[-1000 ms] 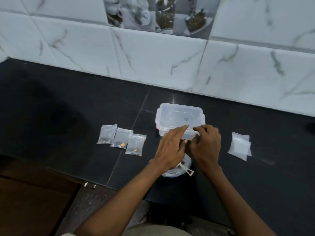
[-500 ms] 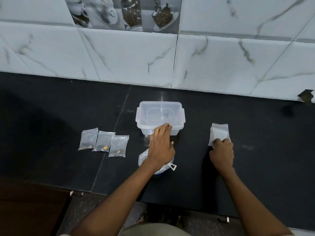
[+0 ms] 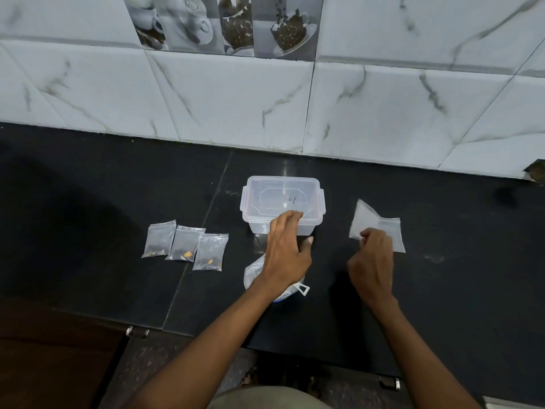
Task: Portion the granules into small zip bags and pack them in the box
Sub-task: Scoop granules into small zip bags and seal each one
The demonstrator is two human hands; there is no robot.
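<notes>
A person stands at a black stone counter [image 3: 88, 202] backed by white marbled wall tiles [image 3: 236, 98], with the clear plastic lidded box [image 3: 283, 199] as my fixed mark near the middle of the worktop. From my remote seat I see the left hand [image 3: 287, 249] reaching to the box's near edge — fingers extended and loosely spread, fingertips at the lid rim, holding nothing that I can make out. The right hand [image 3: 373, 264] works well to the right of the box, its fingers curled and pinching the near edge of a small stack of empty zip bags [image 3: 376, 224], one bag lifted and skewed off the pile. Left of the box, three filled zip bags [image 3: 185, 245] lie flat in a slightly overlapping row, each showing dark granules at its bottom, two of them with an orange speck. Just in front of the box, mostly hidden under the left wrist, sits a white container with a tab handle [image 3: 302, 289] — possibly the granule supply with a scoop, though the forearm covers too much for me to say. The box lid appears to be on, with a small dark mark visible through or on it. Along the top of the wall runs a grey tile printed with coffee cups [image 3: 224, 22].
</notes>
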